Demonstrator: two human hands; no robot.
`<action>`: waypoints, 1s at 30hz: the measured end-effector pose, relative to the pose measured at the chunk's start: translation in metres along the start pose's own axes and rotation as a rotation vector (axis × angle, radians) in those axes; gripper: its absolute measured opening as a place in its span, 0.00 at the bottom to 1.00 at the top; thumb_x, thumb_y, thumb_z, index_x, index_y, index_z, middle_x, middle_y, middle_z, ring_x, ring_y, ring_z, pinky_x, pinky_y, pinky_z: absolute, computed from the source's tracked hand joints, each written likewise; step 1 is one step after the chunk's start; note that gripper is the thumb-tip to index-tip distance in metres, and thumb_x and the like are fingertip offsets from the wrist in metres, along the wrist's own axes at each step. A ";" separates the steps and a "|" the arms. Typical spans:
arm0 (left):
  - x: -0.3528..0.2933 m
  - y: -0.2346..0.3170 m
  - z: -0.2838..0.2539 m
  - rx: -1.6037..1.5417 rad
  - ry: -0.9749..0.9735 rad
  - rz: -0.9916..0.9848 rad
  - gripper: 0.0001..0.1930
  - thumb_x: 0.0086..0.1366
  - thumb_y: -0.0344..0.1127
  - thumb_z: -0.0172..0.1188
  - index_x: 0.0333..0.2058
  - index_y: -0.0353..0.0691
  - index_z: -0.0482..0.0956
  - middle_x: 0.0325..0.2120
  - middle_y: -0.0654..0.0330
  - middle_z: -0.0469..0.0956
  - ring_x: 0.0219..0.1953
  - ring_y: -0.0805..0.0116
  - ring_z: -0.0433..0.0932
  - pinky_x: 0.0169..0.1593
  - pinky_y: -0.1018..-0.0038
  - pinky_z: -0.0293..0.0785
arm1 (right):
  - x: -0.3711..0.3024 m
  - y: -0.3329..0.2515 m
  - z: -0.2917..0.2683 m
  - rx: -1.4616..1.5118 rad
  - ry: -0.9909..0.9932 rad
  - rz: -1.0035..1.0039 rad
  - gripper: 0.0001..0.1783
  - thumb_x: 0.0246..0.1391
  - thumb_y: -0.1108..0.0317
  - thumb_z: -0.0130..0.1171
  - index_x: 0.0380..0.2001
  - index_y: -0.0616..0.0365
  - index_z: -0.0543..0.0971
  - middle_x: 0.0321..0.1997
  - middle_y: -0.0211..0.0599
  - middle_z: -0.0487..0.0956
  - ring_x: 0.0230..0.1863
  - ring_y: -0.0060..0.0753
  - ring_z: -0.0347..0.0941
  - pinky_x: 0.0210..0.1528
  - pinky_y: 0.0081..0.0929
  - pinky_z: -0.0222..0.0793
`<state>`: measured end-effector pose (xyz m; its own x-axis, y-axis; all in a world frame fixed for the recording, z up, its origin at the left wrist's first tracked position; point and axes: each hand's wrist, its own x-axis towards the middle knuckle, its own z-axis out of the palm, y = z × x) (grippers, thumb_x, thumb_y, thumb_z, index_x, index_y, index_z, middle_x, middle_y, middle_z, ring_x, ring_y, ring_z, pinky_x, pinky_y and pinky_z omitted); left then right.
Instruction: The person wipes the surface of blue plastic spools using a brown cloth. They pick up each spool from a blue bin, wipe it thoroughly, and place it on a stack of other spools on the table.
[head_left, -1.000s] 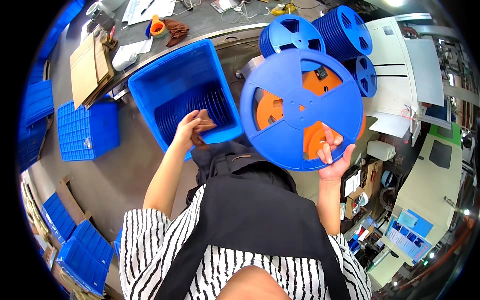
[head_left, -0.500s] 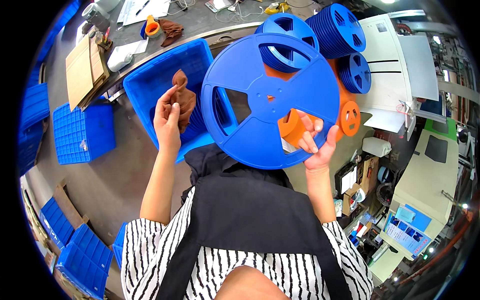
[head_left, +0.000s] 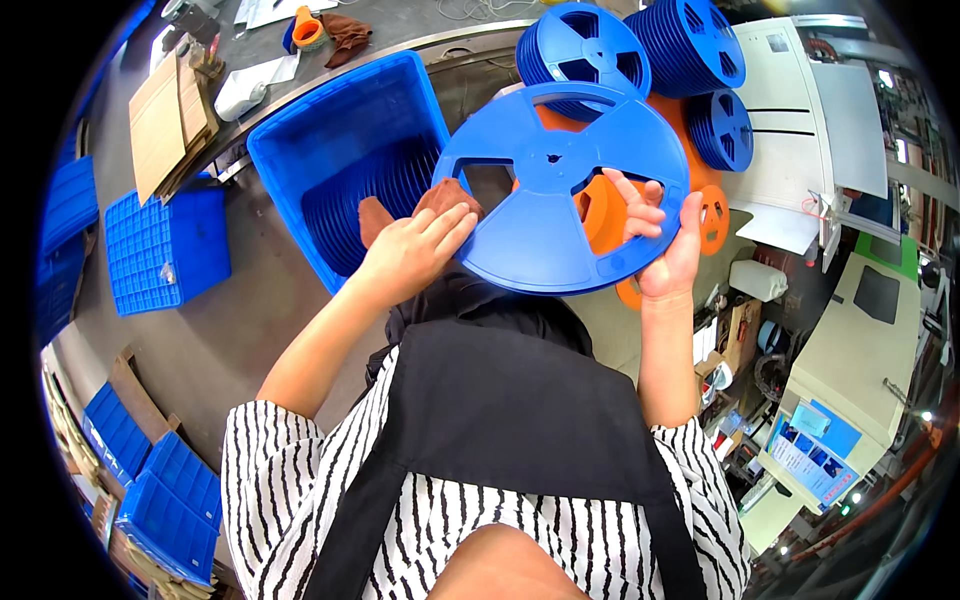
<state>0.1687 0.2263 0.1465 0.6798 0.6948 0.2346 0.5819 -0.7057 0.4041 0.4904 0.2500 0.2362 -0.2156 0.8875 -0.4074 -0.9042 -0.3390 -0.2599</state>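
Note:
A large blue plastic reel flange [head_left: 545,180] with wide cut-outs is held up in front of me, tilted. My right hand [head_left: 662,245] grips its right rim, thumb outside and fingers through a cut-out. My left hand [head_left: 415,250] presses a brown cloth [head_left: 458,197] against the disc's left edge; another end of the cloth hangs out beside the thumb side. Just left of the disc stands a blue crate [head_left: 275,150], in which a row of similar blue discs [head_left: 340,205] stands on edge.
Blue disc stacks [head_left: 590,45] sit at the back right, with orange reel parts [head_left: 714,220] below them. A grey workbench [head_left: 400,30] at the back bears orange tape [head_left: 308,35], another brown cloth [head_left: 345,38] and cardboard [head_left: 165,125]. An upturned blue crate [head_left: 165,250] stands left.
My left hand has moved right with the cloth, from above the crate onto the disc's left edge. The disc has tilted and shifted right, uncovering more of the crate's discs.

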 end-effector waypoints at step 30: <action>-0.051 0.001 0.000 -2.130 0.500 -0.750 0.15 0.66 0.36 0.57 0.48 0.34 0.74 0.43 0.55 0.78 0.45 0.66 0.79 0.51 0.68 0.76 | 0.002 0.010 -0.004 -1.037 0.233 -0.540 0.19 0.65 0.60 0.47 0.51 0.62 0.71 0.56 0.49 0.74 0.53 0.39 0.74 0.52 0.32 0.71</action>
<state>0.1343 0.1897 0.1351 0.3257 0.8750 -0.3582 -0.7676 0.4659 0.4402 0.4825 0.2472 0.2289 0.2703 0.9512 -0.1489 -0.1046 -0.1247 -0.9867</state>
